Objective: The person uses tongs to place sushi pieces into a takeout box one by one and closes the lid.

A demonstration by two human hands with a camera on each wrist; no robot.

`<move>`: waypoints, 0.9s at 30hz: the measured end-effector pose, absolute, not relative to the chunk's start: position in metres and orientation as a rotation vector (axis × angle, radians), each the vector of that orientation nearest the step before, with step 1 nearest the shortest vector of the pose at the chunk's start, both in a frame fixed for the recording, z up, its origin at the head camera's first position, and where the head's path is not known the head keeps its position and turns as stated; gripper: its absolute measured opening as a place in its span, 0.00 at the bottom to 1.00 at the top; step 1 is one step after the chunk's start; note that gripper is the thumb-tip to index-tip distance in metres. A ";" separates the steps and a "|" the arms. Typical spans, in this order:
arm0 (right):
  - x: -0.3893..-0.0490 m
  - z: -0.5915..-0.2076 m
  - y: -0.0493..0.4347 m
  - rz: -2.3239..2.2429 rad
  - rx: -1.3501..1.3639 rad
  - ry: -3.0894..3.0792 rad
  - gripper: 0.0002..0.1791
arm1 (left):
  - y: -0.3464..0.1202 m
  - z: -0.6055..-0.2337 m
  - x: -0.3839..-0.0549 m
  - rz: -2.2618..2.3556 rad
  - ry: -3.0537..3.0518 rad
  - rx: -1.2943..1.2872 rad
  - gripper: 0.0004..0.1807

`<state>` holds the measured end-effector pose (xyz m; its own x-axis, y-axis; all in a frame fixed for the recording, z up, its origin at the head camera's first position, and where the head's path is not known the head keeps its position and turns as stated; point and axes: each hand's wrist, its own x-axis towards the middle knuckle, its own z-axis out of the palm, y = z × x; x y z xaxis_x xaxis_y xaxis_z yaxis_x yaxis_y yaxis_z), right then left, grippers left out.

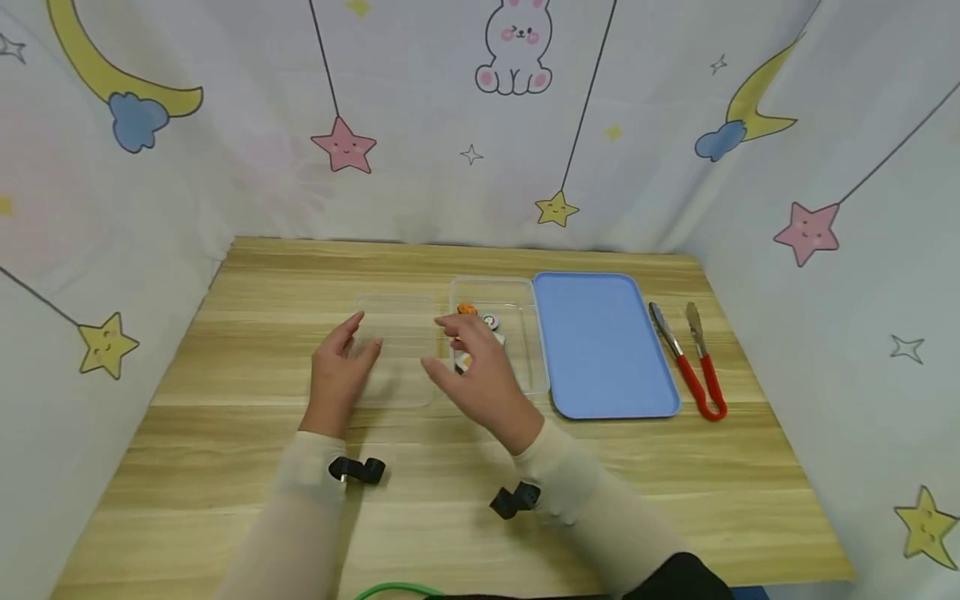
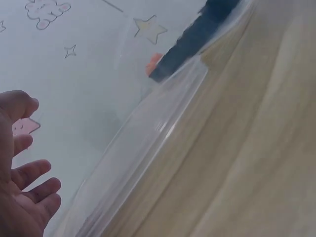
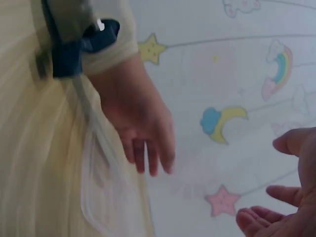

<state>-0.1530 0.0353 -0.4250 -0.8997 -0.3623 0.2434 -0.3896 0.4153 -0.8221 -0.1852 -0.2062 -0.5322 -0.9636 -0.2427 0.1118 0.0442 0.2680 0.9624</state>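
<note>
A clear plastic lid (image 1: 397, 385) with rounded corners lies flat on the wooden table, left of a clear plastic box (image 1: 528, 367). Inside the box are small sushi pieces (image 1: 490, 322), partly hidden behind my right hand. My left hand (image 1: 336, 379) hovers at the lid's left edge, fingers spread and relaxed, holding nothing. Over the gap between lid and box is my right hand (image 1: 487, 375), its thumb and fingers apart and nothing between them. In the right wrist view the left hand (image 3: 143, 118) hangs fingers down above the lid (image 3: 106, 197).
A blue tray (image 1: 611, 350) lies against the box's right side. Beyond it, red-handled metal tongs (image 1: 708, 375) rest spread apart. White printed curtains (image 1: 420, 200) surround the table's back and sides. Part of a green ring (image 1: 397, 587) shows at the near edge.
</note>
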 end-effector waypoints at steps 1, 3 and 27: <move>-0.151 -0.427 0.025 1.554 0.720 -2.640 0.31 | -0.211 -0.533 -0.186 -1.711 -2.322 0.208 0.33; -0.147 -0.431 0.008 1.566 0.732 -2.728 0.34 | -0.217 -0.536 -0.188 -1.633 -2.362 0.243 0.33; -0.172 -0.510 -0.057 1.453 0.038 -3.125 0.52 | -0.225 -0.543 -0.198 -1.606 -2.453 0.301 0.32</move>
